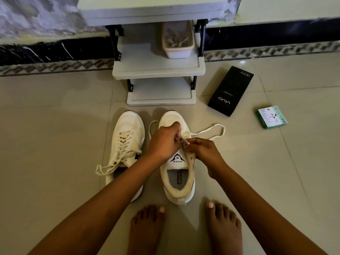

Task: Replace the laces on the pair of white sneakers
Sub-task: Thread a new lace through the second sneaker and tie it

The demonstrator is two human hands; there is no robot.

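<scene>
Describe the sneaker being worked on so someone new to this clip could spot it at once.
Start at the grey shelf unit against the wall; two white sneakers sit on the floor tiles before it. The right-hand sneaker is the one, under both hands. Unlike the laced left sneaker, its upper eyelets are bare and its lace trails loose.

The light is dim and even, with a cool grey cast over the tiled floor [55, 126]; a small bright glint sits on a tile near the wall [242, 62]; soft shadows spread from the two sneakers, darkest between the left sneaker [127, 137] and the right sneaker [177, 183], and under the forearms; the hands read dark against the pale shoes, the left hand [163, 142] more shaded than the right hand [204, 150]; the wide lens bows the floor border [55, 66] and the tile joints toward the edges; the top corners are smeared and soft; the middle is fairly sharp, print on the black box [230, 91] legible.
</scene>
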